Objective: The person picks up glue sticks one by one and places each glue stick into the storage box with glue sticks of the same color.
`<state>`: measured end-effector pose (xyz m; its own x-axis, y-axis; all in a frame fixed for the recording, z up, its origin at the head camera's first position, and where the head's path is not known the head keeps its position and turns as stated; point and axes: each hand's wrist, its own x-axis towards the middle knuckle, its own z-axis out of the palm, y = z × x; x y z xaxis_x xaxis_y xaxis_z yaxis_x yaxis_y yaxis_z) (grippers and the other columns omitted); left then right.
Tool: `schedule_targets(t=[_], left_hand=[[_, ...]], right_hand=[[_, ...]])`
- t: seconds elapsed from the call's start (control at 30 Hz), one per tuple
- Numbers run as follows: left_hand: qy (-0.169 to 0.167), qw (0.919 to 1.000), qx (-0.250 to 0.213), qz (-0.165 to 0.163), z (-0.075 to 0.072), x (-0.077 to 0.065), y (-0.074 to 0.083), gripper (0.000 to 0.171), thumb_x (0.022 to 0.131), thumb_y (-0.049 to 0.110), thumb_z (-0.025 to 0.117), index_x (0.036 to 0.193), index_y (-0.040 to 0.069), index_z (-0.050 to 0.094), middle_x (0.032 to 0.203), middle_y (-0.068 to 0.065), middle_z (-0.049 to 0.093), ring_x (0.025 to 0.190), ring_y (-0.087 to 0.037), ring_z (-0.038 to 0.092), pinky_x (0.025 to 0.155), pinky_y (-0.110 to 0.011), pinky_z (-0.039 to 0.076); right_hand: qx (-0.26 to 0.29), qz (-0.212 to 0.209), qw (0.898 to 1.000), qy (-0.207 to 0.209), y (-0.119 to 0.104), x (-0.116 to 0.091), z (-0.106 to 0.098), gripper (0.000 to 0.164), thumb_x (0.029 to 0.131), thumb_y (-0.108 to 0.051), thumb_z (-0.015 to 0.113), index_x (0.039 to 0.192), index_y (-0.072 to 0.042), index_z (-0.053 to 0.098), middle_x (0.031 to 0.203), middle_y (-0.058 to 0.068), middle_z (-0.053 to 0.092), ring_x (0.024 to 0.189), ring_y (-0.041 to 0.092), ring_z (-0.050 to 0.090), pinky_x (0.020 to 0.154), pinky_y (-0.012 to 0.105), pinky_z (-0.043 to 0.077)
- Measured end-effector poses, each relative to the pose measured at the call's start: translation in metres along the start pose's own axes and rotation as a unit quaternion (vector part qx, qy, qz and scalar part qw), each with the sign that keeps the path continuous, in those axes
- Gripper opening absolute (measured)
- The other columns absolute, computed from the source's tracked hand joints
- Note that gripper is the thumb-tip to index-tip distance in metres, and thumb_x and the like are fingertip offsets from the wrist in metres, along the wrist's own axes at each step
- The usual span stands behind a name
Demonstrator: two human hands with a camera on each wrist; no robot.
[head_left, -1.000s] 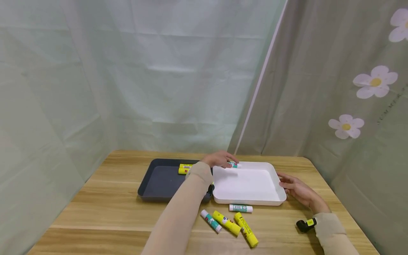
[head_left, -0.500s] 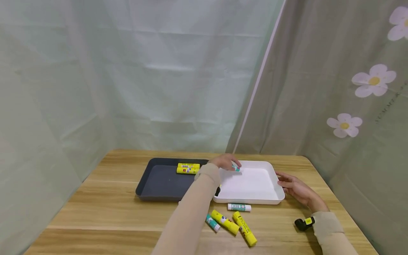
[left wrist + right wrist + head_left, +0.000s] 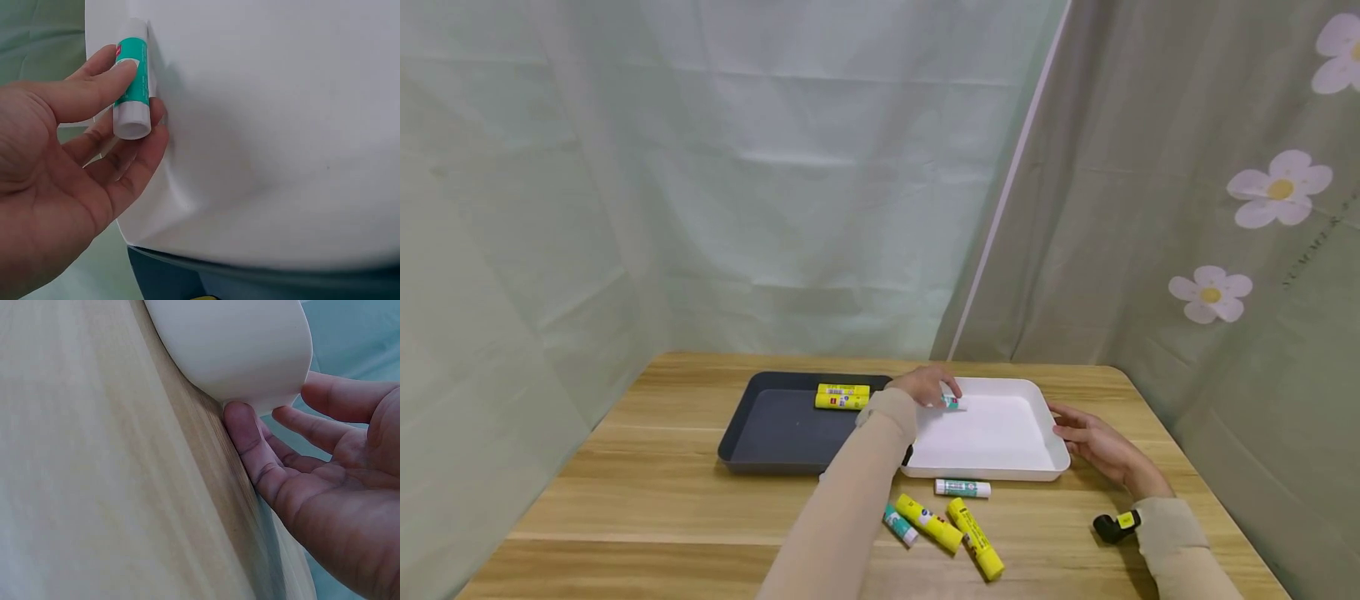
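In the head view my left hand is over the left back part of the white tray. Its thumb and fingers pinch a teal-and-white glue stick, close to the tray's surface; whether it touches the bottom I cannot tell. My right hand is at the tray's right side, fingertips against the outer wall and nothing gripped. Two yellow glue sticks lie side by side in the dark grey tray, left of the white one.
In front of the trays, several glue sticks lie on the wooden table: a teal-and-white one, another partly behind my left forearm, and yellow ones. Curtains hang behind the table.
My left hand has moved a little right and towards me, and the glue stick it holds has come away from the tray's back edge. The right hand stays against the tray.
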<state>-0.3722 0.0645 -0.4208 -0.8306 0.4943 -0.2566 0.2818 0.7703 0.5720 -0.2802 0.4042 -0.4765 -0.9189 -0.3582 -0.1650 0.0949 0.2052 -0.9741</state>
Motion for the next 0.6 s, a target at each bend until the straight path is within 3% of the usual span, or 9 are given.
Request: schedule_targets(t=[0.13, 0.23, 0.4, 0.6], left_hand=[[0.008, 1.0000, 0.000, 0.005, 0.0014, -0.0019, -0.0035, 0.029, 0.098, 0.004, 0.071, 0.118, 0.023, 0.077, 0.157, -0.003, 0.049, 0.122, -0.022, 0.049, 0.083, -0.030, 0.045], [0.012, 0.9999, -0.008, 0.007, 0.0022, -0.0037, -0.0048, 0.029, 0.097, 0.002, 0.071, 0.118, 0.021, 0.077, 0.154, -0.004, 0.051, 0.109, -0.022, 0.051, 0.077, -0.030, 0.045], [0.017, 0.9998, -0.011, 0.008, 0.0025, -0.0056, -0.0046, 0.031, 0.096, -0.001, 0.071, 0.120, 0.019, 0.076, 0.137, -0.007, 0.061, 0.088, -0.020, 0.053, 0.071, -0.028, 0.044], [0.020, 0.9998, -0.002, 0.006, 0.0015, -0.0048, -0.0034, 0.032, 0.096, -0.001, 0.071, 0.120, 0.019, 0.076, 0.126, -0.006, 0.064, 0.089, -0.018, 0.053, 0.072, -0.027, 0.045]], right_hand=[[-0.002, 0.002, 1.000, 0.000, 0.0003, -0.0002, -0.0001, 0.073, 0.110, -0.016, 0.051, 0.163, 0.007, 0.008, 0.162, 0.036, 0.017, 0.114, 0.005, 0.059, 0.094, 0.026, 0.054], [-0.001, 0.000, 1.000, 0.001, 0.0002, -0.0006, -0.0001, 0.073, 0.109, -0.015, 0.052, 0.163, 0.007, 0.008, 0.159, 0.035, 0.021, 0.113, 0.007, 0.059, 0.094, 0.026, 0.054], [-0.007, -0.001, 1.000, 0.003, -0.0003, -0.0005, -0.0001, 0.071, 0.109, -0.015, 0.052, 0.163, 0.007, 0.010, 0.153, 0.031, 0.031, 0.112, 0.009, 0.060, 0.093, 0.027, 0.054], [-0.005, -0.001, 1.000, 0.006, -0.0001, 0.0000, -0.0001, 0.070, 0.109, -0.014, 0.051, 0.163, 0.006, 0.011, 0.153, 0.033, 0.030, 0.111, 0.010, 0.060, 0.093, 0.026, 0.054]])
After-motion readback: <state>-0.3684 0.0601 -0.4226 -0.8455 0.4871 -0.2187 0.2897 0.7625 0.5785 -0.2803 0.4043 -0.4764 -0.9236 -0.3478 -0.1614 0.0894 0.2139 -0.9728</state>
